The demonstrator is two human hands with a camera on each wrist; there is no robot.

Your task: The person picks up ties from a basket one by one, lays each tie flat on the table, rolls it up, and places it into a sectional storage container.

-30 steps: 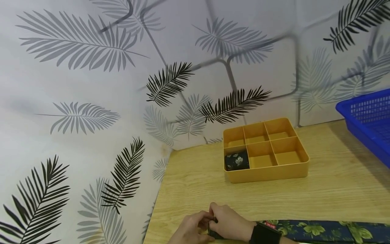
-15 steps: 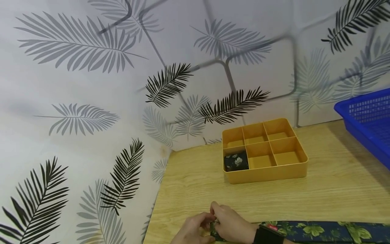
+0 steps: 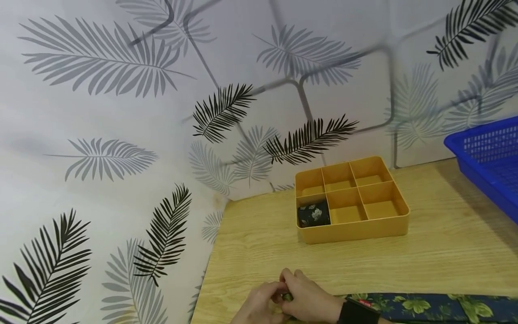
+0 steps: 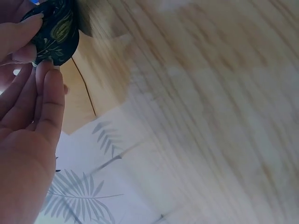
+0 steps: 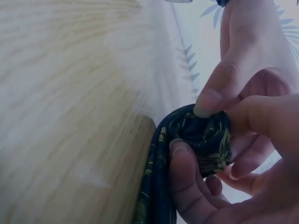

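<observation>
A navy cloth with green and yellow flowers lies as a long folded strip along the table's near side, a small red tag on its edge. Its left end is curled into a tight roll. My left hand pinches that roll from the left, fingers and thumb at its side, as the left wrist view also shows. From the other side my right hand, below a black wristband, grips the roll with curled fingers and thumb. In the head view the hands mostly hide the roll.
Farther back stands a yellow box with several compartments. A dark floral cloth roll sits in its front-left compartment. A blue mesh basket is at the right, and a leaf-patterned wall rises behind the wooden table.
Both hands have shifted slightly right along the strip while turning the cloth's end. Less of the roll shows between the fingers than half a second ago. Box and basket stay put.
</observation>
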